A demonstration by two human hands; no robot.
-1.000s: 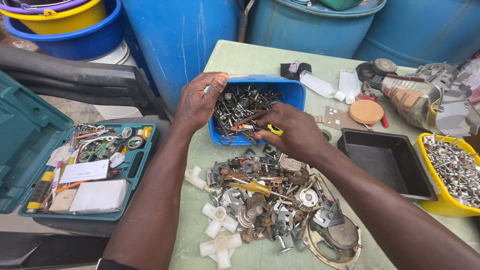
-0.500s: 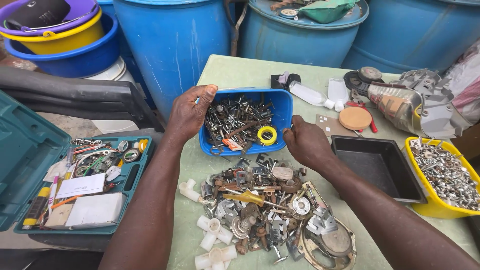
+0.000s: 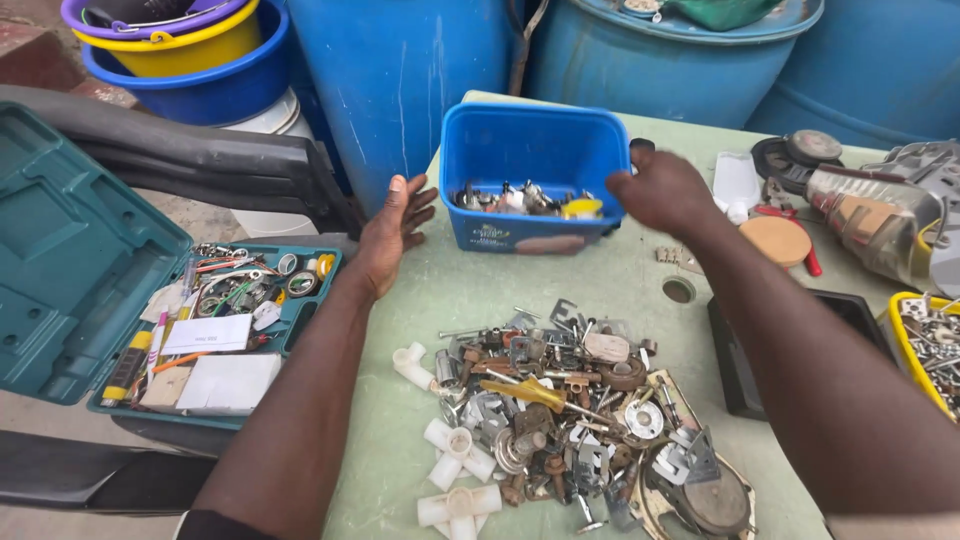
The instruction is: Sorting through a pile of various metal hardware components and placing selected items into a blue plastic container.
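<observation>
A blue plastic bin (image 3: 520,140) with metal bits and a yellow ring in its bottom stands at the far middle of the green table (image 3: 620,290). My right hand (image 3: 665,190) is at the bin's right rim, fingers curled on it. My left hand (image 3: 395,230) hovers open a little left of the bin, palm turned toward it, not touching. In front of me lies a pile of rusty metal hardware (image 3: 560,420) with a yellow-handled piece (image 3: 525,393) and white plastic pipe fittings (image 3: 455,470).
An open teal tool case (image 3: 90,270) with small parts sits at the left. A black tray (image 3: 735,370) and a yellow bin of screws (image 3: 905,350) are at the right. Blue barrels (image 3: 400,70) stand behind the table, beside stacked bowls (image 3: 170,50). Tools (image 3: 870,215) lie far right.
The blue bin has slid away from me toward the table's far edge. My left hand has come off its left rim and opened; my right hand went from the pile to the bin's right rim.
</observation>
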